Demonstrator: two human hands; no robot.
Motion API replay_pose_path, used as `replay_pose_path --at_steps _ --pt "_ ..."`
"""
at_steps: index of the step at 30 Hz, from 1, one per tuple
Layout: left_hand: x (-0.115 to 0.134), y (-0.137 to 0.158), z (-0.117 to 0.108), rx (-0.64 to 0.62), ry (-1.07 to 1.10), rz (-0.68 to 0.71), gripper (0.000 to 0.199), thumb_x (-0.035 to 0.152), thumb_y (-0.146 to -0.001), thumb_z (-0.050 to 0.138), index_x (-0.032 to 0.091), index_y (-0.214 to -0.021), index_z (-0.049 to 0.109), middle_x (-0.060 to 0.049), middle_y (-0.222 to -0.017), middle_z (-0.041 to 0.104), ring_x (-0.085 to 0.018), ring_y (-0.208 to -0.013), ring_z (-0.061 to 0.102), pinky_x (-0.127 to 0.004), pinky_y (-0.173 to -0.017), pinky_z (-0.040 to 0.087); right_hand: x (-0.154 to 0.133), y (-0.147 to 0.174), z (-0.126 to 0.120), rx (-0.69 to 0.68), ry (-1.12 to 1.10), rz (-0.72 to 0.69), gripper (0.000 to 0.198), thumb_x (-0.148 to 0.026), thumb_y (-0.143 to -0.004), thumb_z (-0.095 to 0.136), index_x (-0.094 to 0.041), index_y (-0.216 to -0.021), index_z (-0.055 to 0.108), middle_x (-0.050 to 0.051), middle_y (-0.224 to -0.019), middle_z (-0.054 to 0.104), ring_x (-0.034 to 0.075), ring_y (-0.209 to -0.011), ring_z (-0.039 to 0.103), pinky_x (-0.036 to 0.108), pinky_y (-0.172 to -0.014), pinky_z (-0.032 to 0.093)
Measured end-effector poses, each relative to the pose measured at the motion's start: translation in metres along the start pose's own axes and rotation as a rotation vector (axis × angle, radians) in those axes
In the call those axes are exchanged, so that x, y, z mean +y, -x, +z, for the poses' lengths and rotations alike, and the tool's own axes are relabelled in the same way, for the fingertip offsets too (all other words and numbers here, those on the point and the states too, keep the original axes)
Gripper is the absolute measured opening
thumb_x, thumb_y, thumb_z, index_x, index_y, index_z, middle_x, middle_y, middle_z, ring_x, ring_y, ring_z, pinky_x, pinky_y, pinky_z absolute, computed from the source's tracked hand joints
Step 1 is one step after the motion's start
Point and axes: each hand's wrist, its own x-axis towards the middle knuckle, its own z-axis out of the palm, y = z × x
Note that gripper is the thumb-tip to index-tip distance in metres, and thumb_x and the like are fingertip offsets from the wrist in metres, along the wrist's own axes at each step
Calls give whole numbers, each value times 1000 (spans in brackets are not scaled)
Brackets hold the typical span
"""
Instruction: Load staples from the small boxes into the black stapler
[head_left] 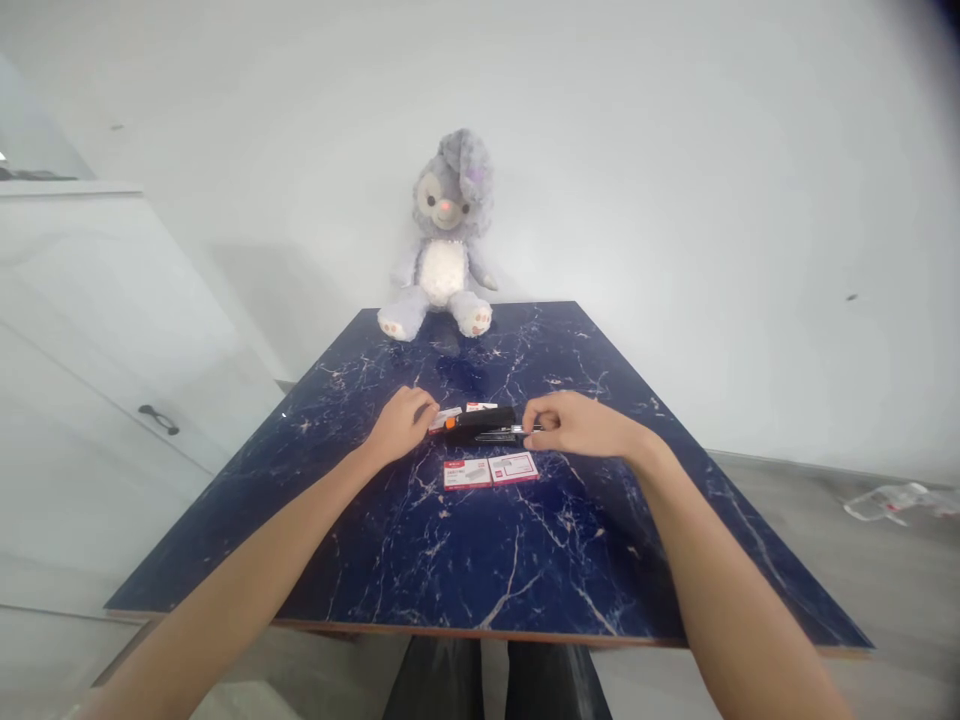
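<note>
In the middle of the table lies a black stapler (pixel 484 424) with an orange part at its left end and silver metal showing at its right end. My right hand (pixel 576 422) is closed, thumb and fingers pinching the metal at that right end. Beside the orange end, my left hand (pixel 403 420) has its fingers curled at the edge of a small red-and-white box (pixel 447 417), apparently gripping it; the fingertips are partly hidden. Another such box (pixel 481 407) shows behind the stapler. Nearer to me lie two more, a left box (pixel 466 474) and a right box (pixel 514 467), end to end.
The dark blue marbled table (pixel 480 570) stands against a white wall. A grey plush rabbit (pixel 444 240) sits at its far edge. A white cabinet (pixel 90 380) is to the left. Clear plastic packaging (pixel 892 500) lies on the floor at right.
</note>
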Motion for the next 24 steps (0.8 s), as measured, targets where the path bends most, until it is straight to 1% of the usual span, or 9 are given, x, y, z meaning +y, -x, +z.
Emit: replay_pose_path --at_steps 3,5,7,9,12,15,18,21,24 --pt "9 5 -4 -11 94 106 33 39 -99 43 21 -116 65 -8 -114 67 -24 -109 55 -42 -98 44 -6 -7 14 -72 73 -14 32 -43 -74 72 -24 -100 71 0 -70 63 14 -56 53 28 -53 33" --pt "17 8 -5 -83 117 179 42 42 -95 52 22 -131 58 -10 -123 64 -27 -118 52 -44 -101 44 -6 -9 21 -89 112 -16 38 -42 -71 74 -24 -104 71 2 -73 65 16 -58 55 29 -53 33" --pt "24 9 -5 -140 95 195 52 43 -90 61 23 -137 55 -11 -123 63 -29 -119 50 -46 -100 45 -4 -10 25 -122 131 -3 40 -43 -69 77 -24 -104 71 3 -75 67 17 -59 56 29 -53 34" --pt "26 9 -5 -153 62 176 51 40 -88 63 24 -136 57 -11 -118 63 -30 -116 52 -47 -99 46 -4 -10 27 -152 159 14 37 -42 -66 79 -25 -98 71 3 -76 67 18 -60 57 29 -54 34" --pt "20 7 -8 -160 29 170 46 33 -87 61 24 -132 59 -11 -112 63 -29 -111 54 -48 -98 47 -5 -10 28 -154 197 19 31 -40 -64 81 -26 -89 71 2 -74 66 18 -59 56 29 -53 33" --pt "10 7 -16 -164 27 185 46 26 -84 59 23 -129 59 -10 -112 65 -29 -110 54 -47 -96 47 -6 -11 28 -145 183 24 31 -41 -63 81 -26 -88 70 1 -73 64 16 -57 54 28 -52 31" --pt "4 7 -19 -172 40 207 47 21 -79 56 22 -126 60 -8 -113 66 -29 -108 54 -45 -94 47 -4 -11 25 -180 144 28 33 -42 -63 81 -25 -89 69 0 -72 63 15 -56 52 28 -51 31" --pt "2 8 -17 -178 68 232 46 21 -79 54 21 -125 62 -7 -113 68 -28 -105 55 -44 -93 47 -1 -10 22 -189 83 8 32 -51 -71 75 -25 -88 68 -1 -69 60 13 -55 49 28 -51 30" --pt "-2 9 -11 -78 113 145 39 26 -93 41 20 -123 65 -6 -110 70 -26 -103 56 -43 -94 46 0 -11 20 -55 38 -2 37 -57 -83 61 -22 -70 58 -2 -60 52 12 -52 43 28 -52 28"
